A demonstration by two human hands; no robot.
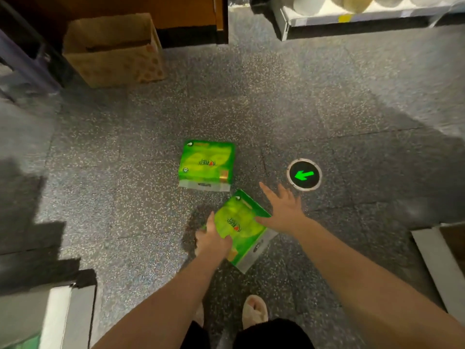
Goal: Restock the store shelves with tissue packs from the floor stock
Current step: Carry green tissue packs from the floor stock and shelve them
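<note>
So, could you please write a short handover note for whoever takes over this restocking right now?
Left hand grips the near green tissue pack by its left edge. Right hand is open, fingers spread, its thumb side against the pack's right side. A second green pack lies flat on the floor just beyond. The shelf is at top right. Done: near pack in hand. Left: shelve both packs.

I found two green tissue packs of like printing, each with a clear plastic flap along one edge. The first pack (206, 165) lay flat on the speckled floor (327, 96), its flap toward me. The second pack (241, 229) sat nearer me, tilted and turned at an angle to the first, apart from it, its flap at the lower right.
</note>
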